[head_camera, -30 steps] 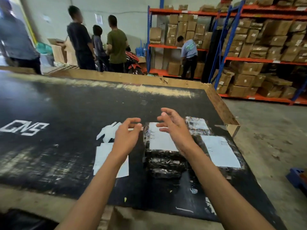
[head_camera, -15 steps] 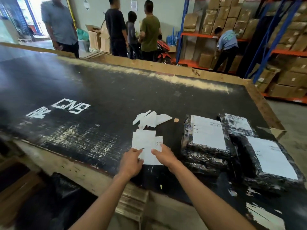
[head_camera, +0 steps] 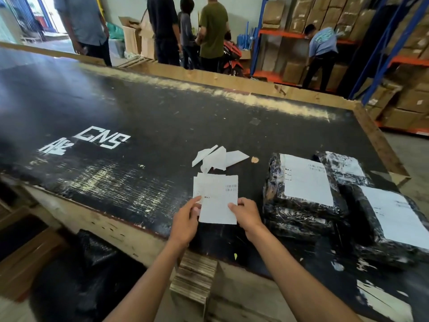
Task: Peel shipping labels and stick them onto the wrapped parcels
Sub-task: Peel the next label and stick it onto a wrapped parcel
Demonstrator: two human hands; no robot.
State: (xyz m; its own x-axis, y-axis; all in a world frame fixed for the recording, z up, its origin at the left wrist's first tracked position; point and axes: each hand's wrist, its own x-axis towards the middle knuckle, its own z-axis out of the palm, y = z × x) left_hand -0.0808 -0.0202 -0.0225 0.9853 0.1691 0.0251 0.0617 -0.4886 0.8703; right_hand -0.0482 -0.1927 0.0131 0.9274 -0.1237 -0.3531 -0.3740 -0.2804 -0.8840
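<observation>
A white shipping label (head_camera: 217, 206) is pinched at its lower edge between my left hand (head_camera: 186, 217) and my right hand (head_camera: 246, 213), over the black table's near edge. Under it a small stack of labels (head_camera: 214, 184) lies flat. To the right sit black wrapped parcels: a stack (head_camera: 299, 201) with a label (head_camera: 306, 178) on top, a smaller one behind (head_camera: 343, 166), and one at the far right (head_camera: 390, 226) that also bears a label.
Peeled backing scraps (head_camera: 216, 158) lie just beyond the labels. The black table (head_camera: 139, 117) has a wooden rim. Several people (head_camera: 209, 31) stand past its far edge. Shelves of cardboard boxes (head_camera: 408, 94) fill the right. A dark bag (head_camera: 92, 263) sits below the table's near edge.
My hands came back from above the parcel stack to the label stack and took hold of the top label. My head has turned left and down.
</observation>
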